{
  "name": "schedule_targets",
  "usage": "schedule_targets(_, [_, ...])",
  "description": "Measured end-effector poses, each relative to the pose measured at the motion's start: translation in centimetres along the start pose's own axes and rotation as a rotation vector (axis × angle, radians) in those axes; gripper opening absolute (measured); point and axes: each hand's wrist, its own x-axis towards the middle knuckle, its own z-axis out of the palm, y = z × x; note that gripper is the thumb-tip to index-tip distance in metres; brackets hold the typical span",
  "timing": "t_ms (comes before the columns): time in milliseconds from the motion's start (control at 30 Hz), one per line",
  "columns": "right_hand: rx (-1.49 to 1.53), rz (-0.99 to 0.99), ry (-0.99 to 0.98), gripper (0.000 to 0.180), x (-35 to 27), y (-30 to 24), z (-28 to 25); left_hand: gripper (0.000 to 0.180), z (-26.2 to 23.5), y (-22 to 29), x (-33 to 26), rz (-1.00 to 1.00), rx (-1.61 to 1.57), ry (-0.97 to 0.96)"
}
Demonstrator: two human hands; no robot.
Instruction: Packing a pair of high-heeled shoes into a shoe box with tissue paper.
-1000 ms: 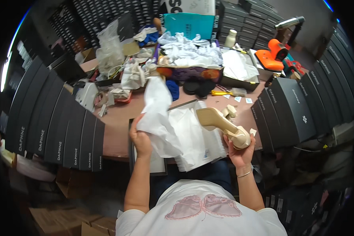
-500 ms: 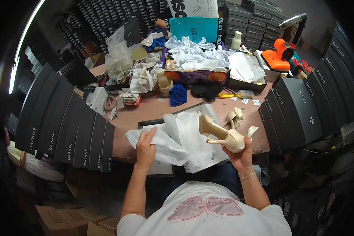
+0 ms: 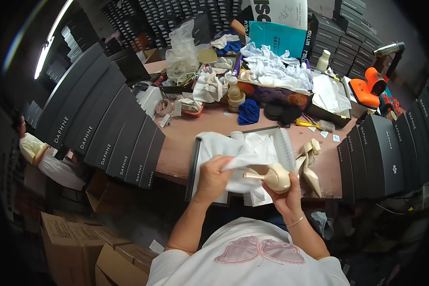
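My right hand [image 3: 286,201] grips a cream high-heeled shoe [image 3: 277,178] by its heel end, the slim heel pointing left. Pinched in my closed left hand [image 3: 213,178] is a thin white sheet [image 3: 247,158], blurred in part; whether it is paper or cloth I cannot tell. The sheet reaches across to the shoe and hides part of it. A second cream high-heeled shoe [image 3: 311,180] lies on the table right of my right hand. Below the hands an open dark shoebox [image 3: 192,174] holds white tissue paper [image 3: 262,143] and a ribbed white wrap [image 3: 284,145].
Dark shoeboxes stand in rows at left [image 3: 112,143] and right [image 3: 383,152] of the pink table [image 3: 176,155]. Behind lie a blue cloth [image 3: 249,112], a yellow-handled brush [image 3: 314,124], a bin of crumpled white paper [image 3: 276,71] and an orange device [image 3: 367,90]. A person [image 3: 38,148] is at far left.
My left hand has brought the white sheet rightward to the shoe. The held shoe's heel still points left. The whole view has shifted, the table things now appearing further right.
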Motion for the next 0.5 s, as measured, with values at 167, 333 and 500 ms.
schedule_targets(167, [0.286,0.166,-0.128,0.066,-0.9,-0.9,-0.1,0.02,-1.4,-3.2,1.6,-0.029,0.135,0.124])
schedule_targets(333, [0.353,0.177,-0.178,0.072,-1.1,-0.9,-0.2,0.024,-0.5,-1.2,1.2,0.039,0.123,0.063])
schedule_targets(500, [0.094,-0.041,-0.226,0.063,-2.9,0.8,4.1,0.041,0.9,3.3,-1.5,0.293,0.128,0.077])
